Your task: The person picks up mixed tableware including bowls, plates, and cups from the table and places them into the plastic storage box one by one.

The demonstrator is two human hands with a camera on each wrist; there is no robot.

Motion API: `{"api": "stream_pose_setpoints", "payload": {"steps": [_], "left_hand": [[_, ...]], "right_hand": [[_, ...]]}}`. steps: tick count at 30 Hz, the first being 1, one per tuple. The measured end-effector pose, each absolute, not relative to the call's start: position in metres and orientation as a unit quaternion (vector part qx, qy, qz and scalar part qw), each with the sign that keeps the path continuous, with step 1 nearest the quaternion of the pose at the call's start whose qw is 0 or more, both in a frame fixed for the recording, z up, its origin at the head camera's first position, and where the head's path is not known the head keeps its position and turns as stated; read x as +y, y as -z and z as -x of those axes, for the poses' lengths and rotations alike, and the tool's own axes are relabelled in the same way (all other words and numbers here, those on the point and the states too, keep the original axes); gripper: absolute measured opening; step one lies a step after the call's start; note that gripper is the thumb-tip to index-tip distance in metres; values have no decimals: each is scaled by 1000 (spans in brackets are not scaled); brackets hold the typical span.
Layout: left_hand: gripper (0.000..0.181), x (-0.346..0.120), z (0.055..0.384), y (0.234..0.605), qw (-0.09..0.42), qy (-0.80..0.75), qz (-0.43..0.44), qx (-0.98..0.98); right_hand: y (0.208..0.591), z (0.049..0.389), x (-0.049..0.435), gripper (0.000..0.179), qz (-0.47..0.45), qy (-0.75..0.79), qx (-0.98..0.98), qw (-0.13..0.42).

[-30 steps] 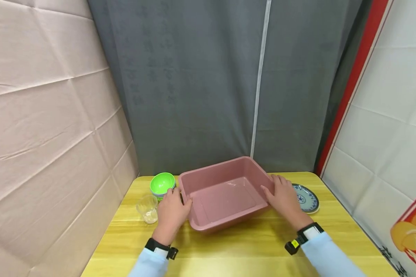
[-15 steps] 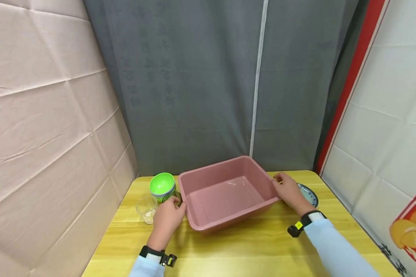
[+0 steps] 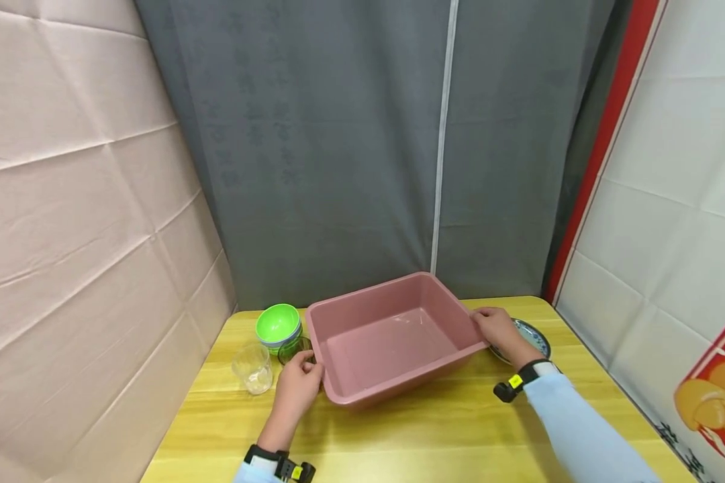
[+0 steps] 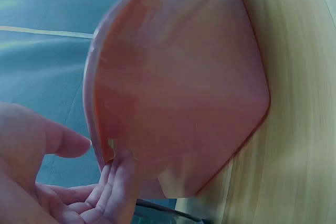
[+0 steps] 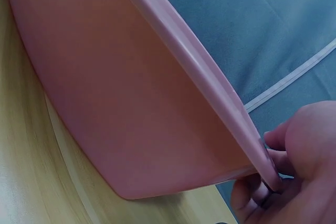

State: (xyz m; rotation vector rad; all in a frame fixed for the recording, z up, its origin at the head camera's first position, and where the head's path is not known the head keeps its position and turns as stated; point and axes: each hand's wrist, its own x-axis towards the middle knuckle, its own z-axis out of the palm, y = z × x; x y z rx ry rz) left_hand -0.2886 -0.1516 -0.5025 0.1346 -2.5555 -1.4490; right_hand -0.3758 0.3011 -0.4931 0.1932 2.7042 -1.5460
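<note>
Two hands on the pink tub, one at each short end

Left hand [image 3: 297,384] pinches the tub [image 3: 393,342] at its left rim: thumb at the lip, fingers bent up under it. Right hand [image 3: 504,332] grips the opposite rim near the corner, thumb and fingers wrapped round the edge. Both hold nothing else.

Tub sits center, lower half of frame, mouth up, inside bare. Base looks down on the table [image 3: 399,443]; can't confirm full contact along it. Long axis runs left to right but skewed: right end higher in frame, left end lower. Short ends face the hands; near long side faces lower right.

Handling, my judgement: pull or lift evenly on both rims, or the tub will twist further. Left hold looks shallow, so more finger under the lip would be safer. To straighten, bring the right end toward the bottom of frame. Tight spots: dark glass [image 3: 295,349] just beside the left rim, contact unclear; plate [image 3: 540,335] behind right hand, near the tub's right corner. Avoid sweeping sideways into either.

Further out: stacked bowls [image 3: 278,325], green on top, and clear glass [image 3: 254,369], both left of the tub. Gray curtain [image 3: 308,168] fills upper middle.
</note>
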Motion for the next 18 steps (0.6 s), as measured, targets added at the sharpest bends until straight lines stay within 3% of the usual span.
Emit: {"api": "stream_pose_setpoints", "payload": {"steps": [7, 18], "left_hand": [[54, -150, 290, 504, 91, 513, -32, -853], [51, -164, 317, 505, 79, 499, 11, -863]], "right_hand": [[498, 375, 301, 51, -77, 524, 848, 11], [498, 358, 305, 51, -75, 554, 829, 20]]}}
